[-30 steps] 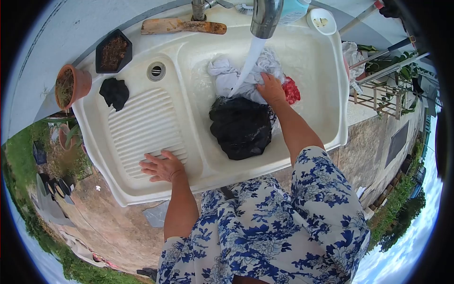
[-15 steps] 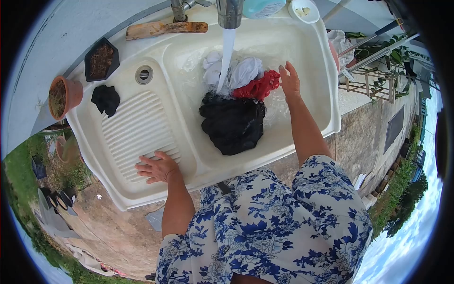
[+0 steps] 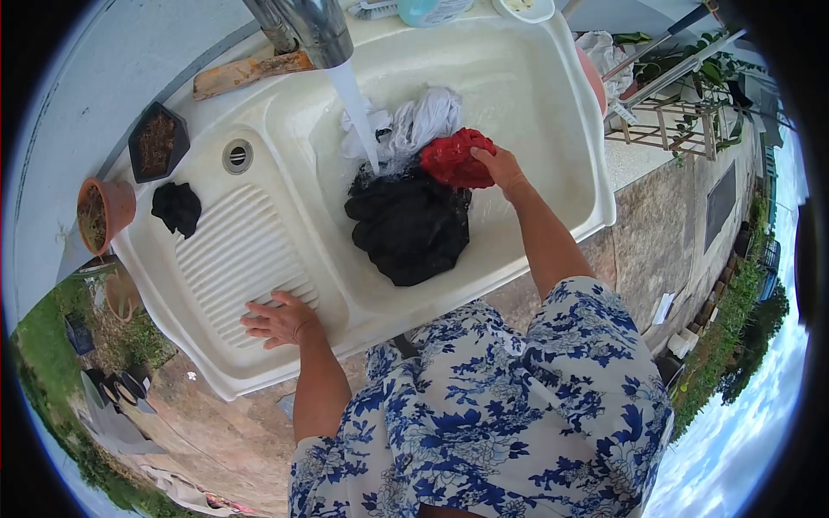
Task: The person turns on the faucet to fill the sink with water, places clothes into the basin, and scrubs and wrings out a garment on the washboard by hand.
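My right hand grips the right edge of a red cloth in the basin of the white sink. Touching the red cloth are a white cloth behind it and a large black cloth in front. Water runs from the metal tap onto the cloths. My left hand rests with spread fingers on the ribbed washboard, holding nothing. A small black cloth lies at the washboard's upper left.
Left of the sink's drain stand a black pot and a terracotta pot. A wooden paddle, a blue bottle and a white dish line the back edge. A wooden rack stands at right.
My right hand moved from the white cloth to the red cloth and took hold of it. More of the red cloth shows now. The view has shifted; my left hand stays on the washboard.
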`<state>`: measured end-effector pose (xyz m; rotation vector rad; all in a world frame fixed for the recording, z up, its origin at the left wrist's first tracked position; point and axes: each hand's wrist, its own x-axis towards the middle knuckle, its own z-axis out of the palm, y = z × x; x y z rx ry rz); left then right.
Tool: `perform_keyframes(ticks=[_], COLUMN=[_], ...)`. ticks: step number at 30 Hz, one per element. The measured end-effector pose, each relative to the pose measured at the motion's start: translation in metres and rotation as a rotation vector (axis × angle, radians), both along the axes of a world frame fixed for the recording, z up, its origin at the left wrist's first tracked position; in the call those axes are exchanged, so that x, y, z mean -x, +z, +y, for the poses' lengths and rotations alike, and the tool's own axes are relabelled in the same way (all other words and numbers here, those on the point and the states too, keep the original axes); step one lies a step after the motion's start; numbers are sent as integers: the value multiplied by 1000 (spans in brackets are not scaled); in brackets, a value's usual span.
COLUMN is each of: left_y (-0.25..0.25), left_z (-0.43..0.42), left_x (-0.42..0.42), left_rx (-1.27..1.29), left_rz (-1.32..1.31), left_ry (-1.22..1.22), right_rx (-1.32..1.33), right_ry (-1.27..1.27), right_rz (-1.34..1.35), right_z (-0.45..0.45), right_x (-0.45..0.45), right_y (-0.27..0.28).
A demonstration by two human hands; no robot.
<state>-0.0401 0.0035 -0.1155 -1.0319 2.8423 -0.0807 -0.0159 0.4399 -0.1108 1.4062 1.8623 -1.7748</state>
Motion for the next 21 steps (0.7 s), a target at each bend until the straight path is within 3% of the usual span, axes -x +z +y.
perform_keyframes(ticks=[1, 3, 4, 6, 9, 11, 14, 16, 17, 19, 21], left_y=[0, 0, 0, -1, -3, -5, -5, -2, -2, -3, -2], left_z=[-1, -1, -1, -1, -1, -6, -5, -4, -4, -4, -5], left_x=[0, -1, -1, -1, -3, -3, -4, -2, 0, -3, -8], left_rx=[-1, 3, 8, 10, 18, 38, 52, 45, 54, 45, 52], left_rz=[5, 4, 5, 14, 20, 20, 36, 5, 6, 15, 17], left_ry=[-1, -2, -5, -9, -11, -14, -33, -29, -31, -30, -35], right_rx=[83, -138, -141, -867, -1072, -1037, -922, -748, -739, -1001, -912], right_ry=[-176, -133, -132, 398, 476, 529, 513, 422, 421, 1018, 1058], right_rz=[85, -198, -195, -757, -340, -112, -13, -255, -252, -70, -43], right_z=[20, 46, 41, 27, 16, -5, -55, -98, -104, -111, -74], right_x=[-20, -40, -39, -40, -21, 16, 80, 114, 111, 101, 94], right_y=[-15, 3, 11, 22, 4, -13, -36, -25, -25, -24, -22])
